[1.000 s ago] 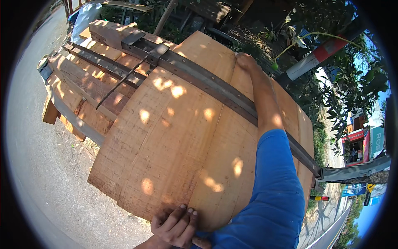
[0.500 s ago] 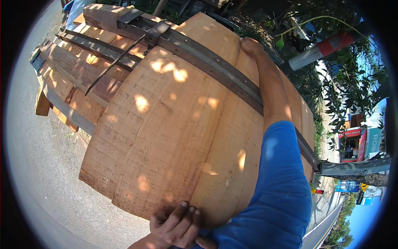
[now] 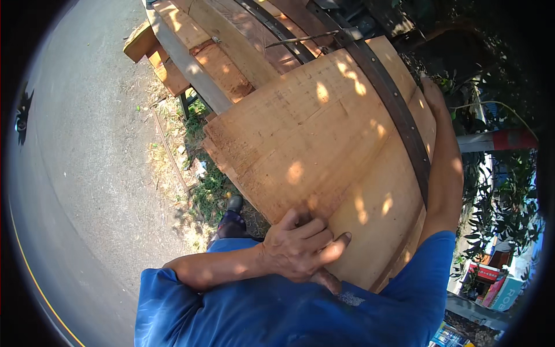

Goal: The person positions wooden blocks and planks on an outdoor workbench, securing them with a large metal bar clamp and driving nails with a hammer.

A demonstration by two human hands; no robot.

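A broad wooden board (image 3: 300, 139), brown with visible seams, slopes away in front of me. My right hand (image 3: 432, 95) reaches to its far right edge, with the fingers bent over that edge and the fingertips hidden. Close to my body, my left hand (image 3: 303, 246) is over the near end of the board. Its fingers are loosely curled, and what is under them, if anything, is hidden. A dark metal bar (image 3: 399, 110) with holes runs across the board, inside my right forearm.
Thick timber pieces (image 3: 222, 61) and a grey rail (image 3: 188, 63) lie beyond the board at upper left. A thin rod (image 3: 300, 39) sticks out by the bar. Paved road (image 3: 98, 127) runs along the left; a red-and-white pole (image 3: 497, 140) and leafy branches stand right.
The view has swung left and down, showing more road, my torso and a shoe. My left hand has moved further over the near end of the board. My right hand stays at the far edge.
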